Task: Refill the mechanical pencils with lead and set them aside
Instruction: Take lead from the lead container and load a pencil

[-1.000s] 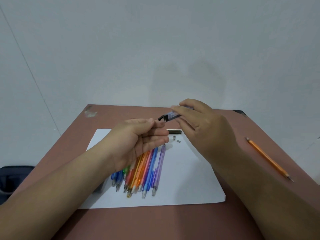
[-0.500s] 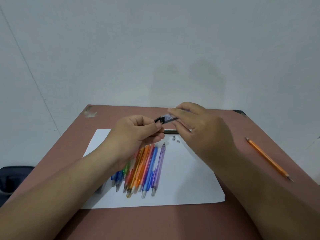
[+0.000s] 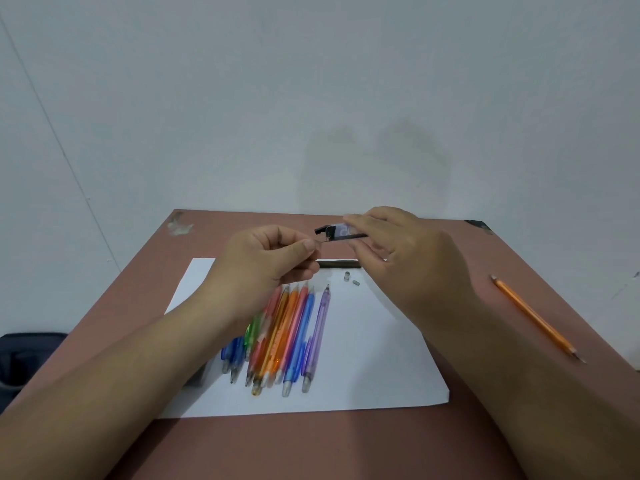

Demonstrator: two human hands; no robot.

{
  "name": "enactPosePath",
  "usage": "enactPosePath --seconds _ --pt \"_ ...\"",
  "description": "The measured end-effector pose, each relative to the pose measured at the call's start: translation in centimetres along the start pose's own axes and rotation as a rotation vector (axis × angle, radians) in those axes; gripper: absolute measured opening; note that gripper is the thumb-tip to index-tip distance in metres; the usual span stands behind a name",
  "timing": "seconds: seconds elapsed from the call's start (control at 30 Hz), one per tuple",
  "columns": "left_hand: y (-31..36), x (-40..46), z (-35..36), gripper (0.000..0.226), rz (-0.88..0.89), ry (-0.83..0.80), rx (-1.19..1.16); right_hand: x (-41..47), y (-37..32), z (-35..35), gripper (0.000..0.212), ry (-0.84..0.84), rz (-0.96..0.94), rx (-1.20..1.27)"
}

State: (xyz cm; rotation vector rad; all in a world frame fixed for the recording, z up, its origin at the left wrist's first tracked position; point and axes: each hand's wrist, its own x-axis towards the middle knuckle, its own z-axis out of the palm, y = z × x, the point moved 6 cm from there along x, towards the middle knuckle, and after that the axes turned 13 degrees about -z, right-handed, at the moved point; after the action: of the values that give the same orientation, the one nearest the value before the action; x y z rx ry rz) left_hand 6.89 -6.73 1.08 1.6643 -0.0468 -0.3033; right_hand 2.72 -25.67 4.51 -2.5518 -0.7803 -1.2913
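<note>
My right hand (image 3: 398, 251) holds a small lead case (image 3: 341, 233) with its black lid flipped open, above the far part of the white paper (image 3: 374, 362). My left hand (image 3: 266, 265) pinches a thin lead (image 3: 321, 241) at the case's mouth between thumb and forefinger. Several coloured mechanical pencils (image 3: 287, 337) lie side by side on the paper under my left wrist, a purple one (image 3: 318, 337) at the right. A dark pencil barrel (image 3: 341, 264) lies across the paper's far edge, with two small metal caps (image 3: 350, 278) near it.
The brown table (image 3: 311, 445) meets a pale wall at its far edge. An orange wooden pencil (image 3: 533, 318) lies at the right side of the table. A dark bag (image 3: 24, 362) sits off the left edge. A grey eraser (image 3: 198, 378) shows under my left forearm.
My left hand has closed from a cupped palm into a pinch at the case's mouth. My right hand has shifted the case slightly and tipped it toward the left hand.
</note>
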Motion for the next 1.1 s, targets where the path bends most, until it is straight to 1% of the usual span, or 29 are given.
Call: enactPosePath --seconds 0.17,0.37,0.63,0.8,0.87,0.97,1.1 --pt "0.3 0.0 -0.4 0.013 0.058 0.059 0.079 -0.1 0.3 0.0 0.033 -0.008 0.048 0.018" --pt "0.7 -0.1 -0.8 0.011 0.11 0.117 0.099 -0.2 0.6 -0.1 0.035 -0.01 0.091 0.028" --pt "1.2 -0.1 -1.7 0.012 0.163 0.206 0.125 -0.2 0.8 -0.1 0.037 -0.054 0.141 0.023" --pt "1.4 0.2 -2.6 0.011 0.18 0.268 0.127 -0.3 1.0 -0.1 0.038 -0.084 0.226 0.045" --pt "1.5 0.1 -3.0 0.012 0.196 0.297 0.122 -0.4 1.2 -0.2 0.034 -0.094 0.245 0.048" --pt "1.6 0.0 -3.2 0.013 0.21 0.307 0.118 -0.6 1.6 0.1 0.015 -0.106 0.309 0.155" --pt "1.6 0.1 -3.1 0.013 0.225 0.308 0.133 -1.1 1.8 0.5 0.017 -0.088 0.47 0.313"
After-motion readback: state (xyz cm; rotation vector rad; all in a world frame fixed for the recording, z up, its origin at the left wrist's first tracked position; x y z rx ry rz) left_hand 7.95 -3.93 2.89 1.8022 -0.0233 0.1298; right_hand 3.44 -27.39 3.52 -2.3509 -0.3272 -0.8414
